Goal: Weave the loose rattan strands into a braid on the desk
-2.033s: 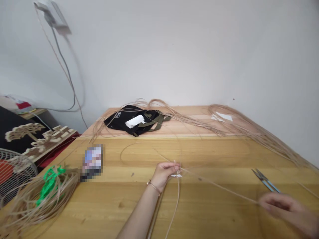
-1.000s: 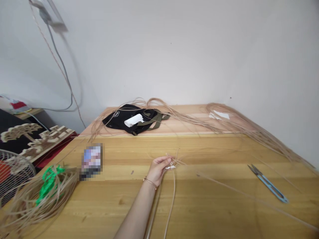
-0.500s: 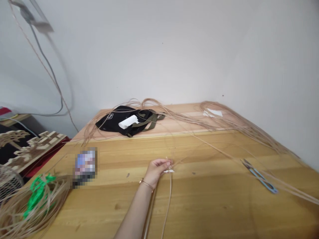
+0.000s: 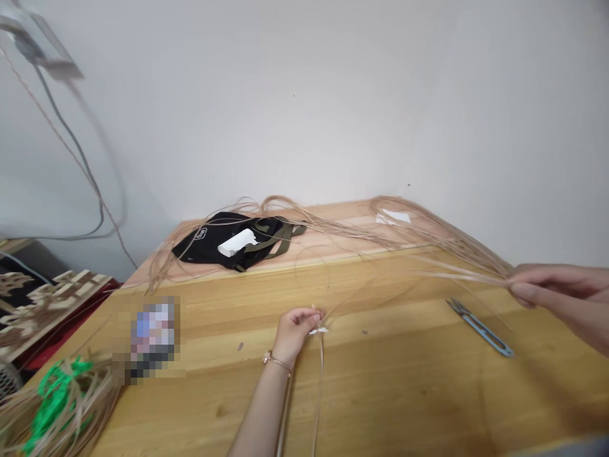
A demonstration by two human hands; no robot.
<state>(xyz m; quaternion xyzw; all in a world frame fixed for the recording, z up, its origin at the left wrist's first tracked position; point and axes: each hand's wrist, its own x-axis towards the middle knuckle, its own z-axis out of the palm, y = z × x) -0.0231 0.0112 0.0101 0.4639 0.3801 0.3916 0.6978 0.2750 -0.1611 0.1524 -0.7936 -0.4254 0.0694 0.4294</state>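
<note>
Tan cane strands (image 4: 457, 270) run in long, loose lengths across a wooden table (image 4: 380, 393). The left hand (image 4: 292, 333), with a thin bracelet (image 4: 276, 362) at its wrist, is near the middle of the table, its fingers (image 4: 297, 320) clenched around a gathered crossing of strands. A small white scrap (image 4: 318, 330) shows just beside them, and strands drop from that grip toward the near edge. The right hand (image 4: 556, 285), at the right side of the view, is raised above the table and grasps a thin bunch of strands between its fingertips (image 4: 516, 291), their lengths fanning out to the left. Blue-handled snips (image 4: 480, 328) lie flat on the table below that hand, not touching it. Farther back, more strands loop over a black bag (image 4: 209, 244) with olive straps and a white roll (image 4: 236, 242). At the front left corner, a coil (image 4: 71, 412) with a green tie (image 4: 52, 397) sits near a pixelated object (image 4: 152, 339).
</note>
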